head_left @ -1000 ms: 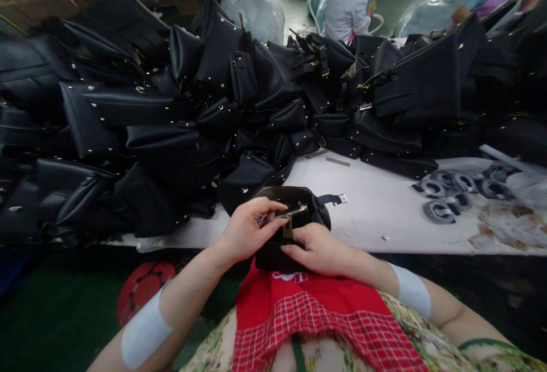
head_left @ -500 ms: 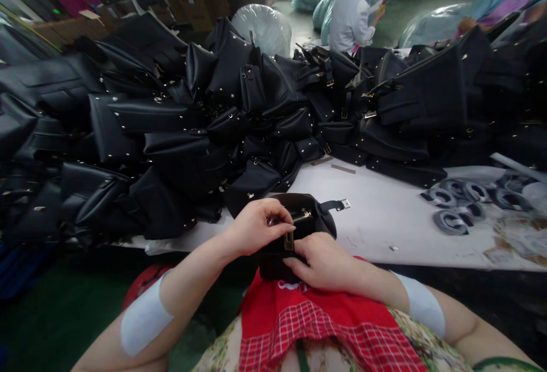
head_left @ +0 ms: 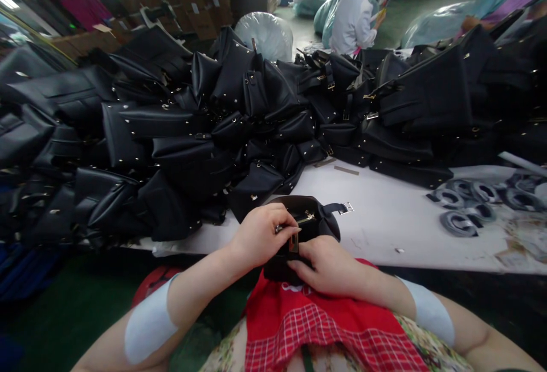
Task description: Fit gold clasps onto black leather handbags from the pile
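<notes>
In the head view, a black bag (head_left: 325, 227) sits at the near edge of the white surface (head_left: 380, 218), right in front of the person and against the red apron (head_left: 282, 318). Its top gapes toward the camera, showing a brass-coloured zip (head_left: 306, 219), and a strap (head_left: 332, 208) with a silver buckle sticks out to the right. The left hand (head_left: 267, 232) is curled over the bag, thumb and fingertips drawn nearly together at the upper end of a metal plate (head_left: 293, 243); whether something small is pinched there, I cannot tell. The right hand (head_left: 323, 261) is partly closed, gripping the bag's front just right of the plate, thumb lower than the fingers. Beyond lies a big heap of black bags (head_left: 179, 152); rolled dark strips (head_left: 458, 223) rest at the right, and a person in a white jacket (head_left: 348, 21) is farther back
</notes>
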Motion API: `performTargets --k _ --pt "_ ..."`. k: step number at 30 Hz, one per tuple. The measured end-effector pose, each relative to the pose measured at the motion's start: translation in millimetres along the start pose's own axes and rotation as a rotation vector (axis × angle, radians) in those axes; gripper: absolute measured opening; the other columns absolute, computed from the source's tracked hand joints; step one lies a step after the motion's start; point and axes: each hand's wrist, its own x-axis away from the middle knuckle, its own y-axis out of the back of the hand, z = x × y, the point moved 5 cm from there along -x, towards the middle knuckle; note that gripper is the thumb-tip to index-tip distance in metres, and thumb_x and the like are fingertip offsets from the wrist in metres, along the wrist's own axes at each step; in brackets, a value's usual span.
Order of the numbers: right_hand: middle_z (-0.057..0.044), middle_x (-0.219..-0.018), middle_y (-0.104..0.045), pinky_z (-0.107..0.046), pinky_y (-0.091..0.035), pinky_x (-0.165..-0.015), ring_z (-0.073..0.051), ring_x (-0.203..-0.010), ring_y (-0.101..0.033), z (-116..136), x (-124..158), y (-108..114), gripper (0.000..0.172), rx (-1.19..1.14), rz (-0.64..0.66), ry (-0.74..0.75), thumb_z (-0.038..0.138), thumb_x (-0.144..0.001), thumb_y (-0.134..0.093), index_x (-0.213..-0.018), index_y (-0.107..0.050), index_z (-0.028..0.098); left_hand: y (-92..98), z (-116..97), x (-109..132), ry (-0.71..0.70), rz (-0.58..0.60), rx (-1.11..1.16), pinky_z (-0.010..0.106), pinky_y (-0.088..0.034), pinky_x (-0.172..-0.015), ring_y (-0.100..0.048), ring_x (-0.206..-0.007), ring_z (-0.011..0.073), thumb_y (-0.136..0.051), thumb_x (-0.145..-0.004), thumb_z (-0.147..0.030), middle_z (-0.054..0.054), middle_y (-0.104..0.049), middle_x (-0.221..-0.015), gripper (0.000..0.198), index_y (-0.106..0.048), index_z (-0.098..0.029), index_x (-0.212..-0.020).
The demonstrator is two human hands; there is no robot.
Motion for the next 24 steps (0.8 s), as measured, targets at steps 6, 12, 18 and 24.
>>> performTargets --k 6,12,18,24 --pt "-0.006 -0.077 -0.071 -0.028 -0.032 -0.058 -0.017 -0.067 -0.062 -2 1 1 0.025 0.012 -0.008 0.007 0.033 -0.088 -0.05 -0.077 -0.066 0.018 -5.6 -3 5 -0.042 -0.043 -0.067 0.027 -0.046 -0.069 -0.061 -0.077 0.0163 -0.061 -0.086 -0.021 0.003 -0.066 -0.08 0.012 -0.07 -0.019 -0.078" --pt "-0.005 -0.074 -0.07 -0.029 -0.034 -0.058 -0.019 -0.066 -0.063 -6 3 -4 0.025 -0.053 0.018 -0.047 0.033 -0.089 -0.048 -0.074 -0.064 0.02 -5.6 -6 8 -0.094 -0.079 -0.082 0.026 -0.049 -0.069 -0.064 -0.078 0.0154 -0.061 -0.087 -0.026 0.003 -0.069 -0.084 0.014 -0.071 -0.019 -0.081" --pt "-0.008 -0.085 -0.072 -0.032 -0.042 -0.064 -0.023 -0.075 -0.066 -17 1 -18 0.038 -0.158 0.09 -0.029 0.044 -0.094 -0.038 -0.081 -0.067 0.023 -9.2 -2 6 -0.134 -0.053 -0.208 0.025 -0.049 -0.07 -0.064 -0.081 0.0144 -0.055 -0.091 -0.035 0.003 -0.069 -0.088 0.024 -0.072 -0.018 -0.088" --pt "-0.006 -0.084 -0.072 -0.031 -0.041 -0.064 -0.023 -0.075 -0.066 -14 -3 -15 0.039 -0.12 0.109 -0.025 0.043 -0.094 -0.037 -0.079 -0.066 0.023 -8.6 4 1 -0.069 -0.026 -0.141 0.024 -0.048 -0.071 -0.061 -0.081 0.015 -0.059 -0.088 -0.033 0.002 -0.066 -0.083 0.02 -0.07 -0.017 -0.085"
